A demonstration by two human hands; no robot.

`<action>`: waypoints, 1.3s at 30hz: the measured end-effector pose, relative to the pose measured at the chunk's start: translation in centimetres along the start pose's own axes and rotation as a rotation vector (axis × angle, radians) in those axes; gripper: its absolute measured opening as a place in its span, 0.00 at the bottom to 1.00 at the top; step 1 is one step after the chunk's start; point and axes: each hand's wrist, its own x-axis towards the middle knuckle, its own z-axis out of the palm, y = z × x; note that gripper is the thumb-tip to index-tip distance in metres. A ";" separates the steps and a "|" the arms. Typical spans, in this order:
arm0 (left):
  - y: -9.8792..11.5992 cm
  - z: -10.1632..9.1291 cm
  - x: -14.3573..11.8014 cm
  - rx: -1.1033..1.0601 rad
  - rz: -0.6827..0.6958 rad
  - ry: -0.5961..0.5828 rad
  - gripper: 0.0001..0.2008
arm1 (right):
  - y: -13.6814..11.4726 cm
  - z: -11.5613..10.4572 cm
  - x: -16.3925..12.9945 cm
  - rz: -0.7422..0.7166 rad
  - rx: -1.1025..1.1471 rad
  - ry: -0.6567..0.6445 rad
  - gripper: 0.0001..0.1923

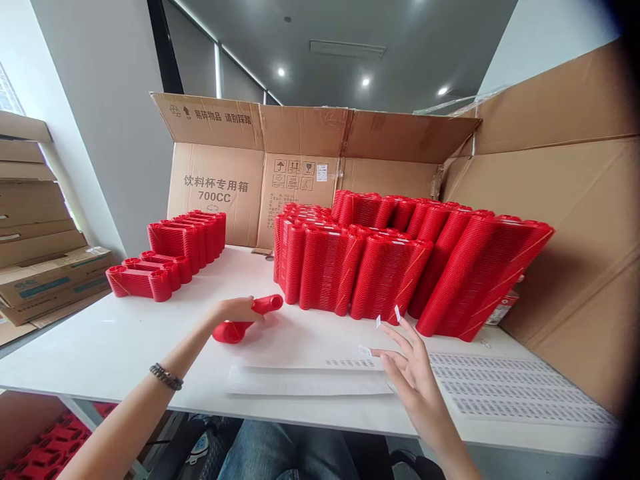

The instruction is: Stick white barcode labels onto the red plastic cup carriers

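Note:
My left hand (237, 312) is closed around a red plastic piece with rounded ends (271, 304), held low over the white table. Fingers spread, my right hand (410, 367) hovers at the table's front right. Small white stickers (379, 322) cling to several of its fingertips, and no other object lies in its grasp. Below and between the hands is a white label sheet (310, 382) with a row of small printed labels near its upper right. Another sheet of printed labels (510, 390) lies to the right of my right hand.
Tall stacks of ribbed red pieces (327, 270) stand behind my hands, the right ones leaning. Shorter red stacks (175, 240) line the left of the white table (200, 373). An opened cardboard box (220, 173) walls off the back and right. More boxes (50, 280) are piled at left.

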 end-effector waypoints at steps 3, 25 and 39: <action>0.3 -1.2 -1.8 -0.277 0.086 -0.001 0.26 | -0.7 0.8 -0.5 -0.033 -0.052 0.016 0.36; 2.1 5.4 -11.8 -1.550 0.385 0.694 0.15 | -6.4 12.3 -4.6 0.141 0.999 -0.897 0.26; 2.3 7.0 -12.2 -1.320 0.347 0.819 0.16 | -7.1 14.8 -2.5 0.229 1.024 -0.784 0.14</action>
